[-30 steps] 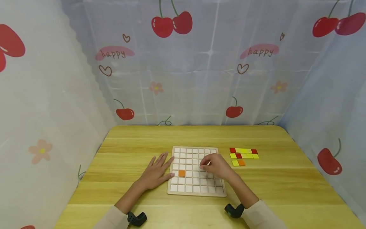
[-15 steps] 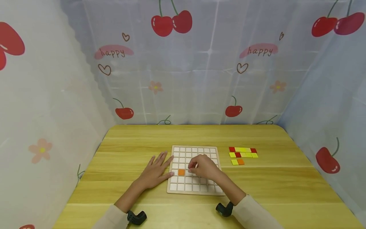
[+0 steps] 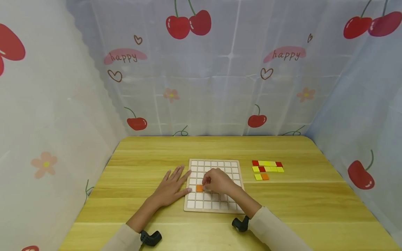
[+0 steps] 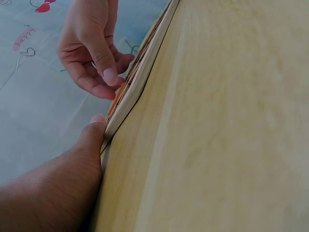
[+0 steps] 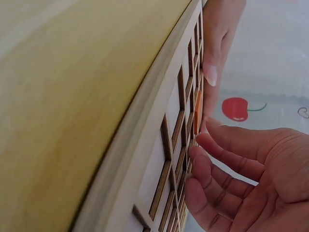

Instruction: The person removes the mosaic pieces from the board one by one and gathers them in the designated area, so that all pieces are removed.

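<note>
An orange square tile (image 3: 199,188) lies in the left part of the light wooden grid board (image 3: 213,211). My right hand (image 3: 218,181) is over the board with curled fingers, its fingertips at the tile's right edge. In the right wrist view, the thumb and forefinger of my right hand (image 5: 256,169) meet the near end of the orange tile (image 5: 197,111); whether they pinch it is hidden. My left hand (image 3: 169,190) lies flat with spread fingers on the table, thumb and fingertips at the board's left edge.
Right of the board lie two rows of red and yellow tiles (image 3: 268,169). In front of them sit a yellow tile (image 3: 258,177) and an orange one (image 3: 265,176). Curtains printed with cherries (image 3: 257,121) surround the wooden table (image 3: 150,150).
My right hand has moved left across the board, from its middle to beside the orange tile. The left hand has stayed in place.
</note>
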Demonstrator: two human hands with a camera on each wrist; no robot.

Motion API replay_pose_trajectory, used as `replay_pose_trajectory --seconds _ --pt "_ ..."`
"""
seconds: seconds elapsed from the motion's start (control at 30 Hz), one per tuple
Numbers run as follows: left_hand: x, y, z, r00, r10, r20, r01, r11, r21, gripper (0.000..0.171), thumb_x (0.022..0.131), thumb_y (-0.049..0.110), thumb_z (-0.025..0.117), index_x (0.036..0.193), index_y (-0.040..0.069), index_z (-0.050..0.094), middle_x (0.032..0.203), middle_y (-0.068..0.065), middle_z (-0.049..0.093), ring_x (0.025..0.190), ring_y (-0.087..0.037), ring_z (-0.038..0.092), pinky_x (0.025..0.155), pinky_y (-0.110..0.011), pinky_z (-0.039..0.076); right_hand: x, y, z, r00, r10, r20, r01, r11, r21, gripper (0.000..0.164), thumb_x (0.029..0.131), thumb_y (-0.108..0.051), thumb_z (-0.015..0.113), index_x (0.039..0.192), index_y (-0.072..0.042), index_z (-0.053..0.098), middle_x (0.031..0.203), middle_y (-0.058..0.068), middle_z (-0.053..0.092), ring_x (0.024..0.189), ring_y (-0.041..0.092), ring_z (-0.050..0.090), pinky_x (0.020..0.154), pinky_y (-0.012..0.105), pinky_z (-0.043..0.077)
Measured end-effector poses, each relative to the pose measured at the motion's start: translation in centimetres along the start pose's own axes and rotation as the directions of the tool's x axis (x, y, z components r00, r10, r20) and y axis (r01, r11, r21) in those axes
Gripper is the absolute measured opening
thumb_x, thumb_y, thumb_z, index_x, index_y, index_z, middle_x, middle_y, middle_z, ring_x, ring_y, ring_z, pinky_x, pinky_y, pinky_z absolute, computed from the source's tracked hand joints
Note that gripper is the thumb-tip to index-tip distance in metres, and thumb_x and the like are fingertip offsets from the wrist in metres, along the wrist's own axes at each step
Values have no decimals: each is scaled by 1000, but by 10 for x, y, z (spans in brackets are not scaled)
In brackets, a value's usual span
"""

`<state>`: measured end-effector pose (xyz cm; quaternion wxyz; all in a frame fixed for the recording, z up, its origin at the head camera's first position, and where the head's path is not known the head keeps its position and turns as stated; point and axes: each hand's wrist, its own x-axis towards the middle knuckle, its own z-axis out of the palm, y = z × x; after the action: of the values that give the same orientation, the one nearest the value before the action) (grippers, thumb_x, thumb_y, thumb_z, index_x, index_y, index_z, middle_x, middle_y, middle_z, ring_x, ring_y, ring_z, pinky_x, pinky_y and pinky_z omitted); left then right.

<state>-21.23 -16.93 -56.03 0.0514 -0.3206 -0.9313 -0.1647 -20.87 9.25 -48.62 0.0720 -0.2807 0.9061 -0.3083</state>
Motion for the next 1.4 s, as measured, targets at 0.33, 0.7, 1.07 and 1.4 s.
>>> replay_pose_trajectory --seconds 0.33,0.7,1.07,1.4 --pt "0 5 -6 1000 10 -9 -10 1000 -3 73 104 57 46 162 15 30 166 -21 21 153 -39 20 118 -65 14 2 -3 0 1000 21 20 -21 1000 -13 10 86 -3 79 81 -10 74 69 -8 61 63 10 53 59 27 47" --pt "0 7 -8 999 -10 30 10 1000 24 74 104 59 42 163 18 25 168 -17 16 155 -35 15 120 -63 11 2 -4 0 1000 1 -18 0 1000 4 14 87 -8 80 76 -11 72 70 -6 66 61 9 55 58 27 49" --pt "1 8 -11 999 -13 40 12 1000 15 74 104 59 42 164 19 23 168 -17 15 155 -35 14 120 -63 11 4 -3 2 999 -1 -44 4 999 46 16 87 -6 80 73 -8 72 67 -5 63 59 9 54 54 25 47" --pt "0 6 -8 1000 -7 30 6 1000 26 73 105 58 42 163 19 24 168 -18 16 155 -35 15 120 -63 12 4 -5 3 997 -11 -70 15 998 69 20 84 -2 82 68 -8 72 64 -2 66 57 9 54 54 25 48"
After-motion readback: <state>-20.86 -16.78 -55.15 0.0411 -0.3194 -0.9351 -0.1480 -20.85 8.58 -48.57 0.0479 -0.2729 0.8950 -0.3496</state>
